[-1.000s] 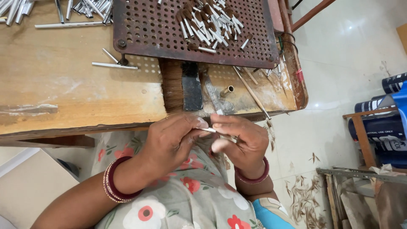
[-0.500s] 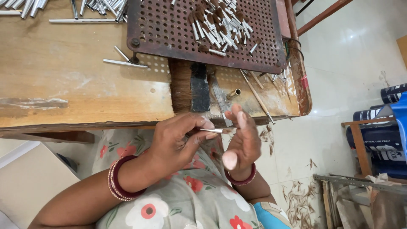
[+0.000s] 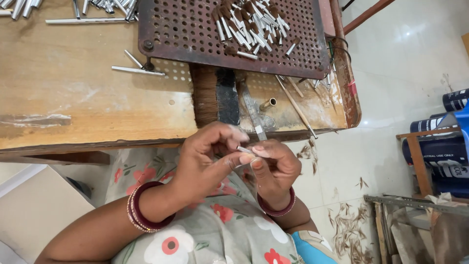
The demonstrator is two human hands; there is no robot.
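Observation:
Both my hands meet just below the edge of a wooden workbench [image 3: 73, 112], over my flowered lap. My left hand [image 3: 207, 159] pinches a short thin silver metal tube [image 3: 245, 150] with thumb and fingers. My right hand [image 3: 276, 166] grips the tube's other end with its fingertips. Red bangles circle both wrists. On the bench above lies a rusty perforated metal plate [image 3: 185, 34] with a heap of several small silver tubes with brown tips [image 3: 246, 24].
More silver tubes [image 3: 137, 68] lie loose on the bench and at its top left. A brush-like dark block [image 3: 215, 95], a metal blade [image 3: 251, 110] and a brass ferrule [image 3: 268, 103] sit near the bench edge. Brown shavings litter the white floor [image 3: 349, 230]; blue drums [image 3: 447, 132] stand right.
My right hand has turned from palm-up with spread fingers to a closed fingertip grip on the tube. Both hands stay together below the bench edge.

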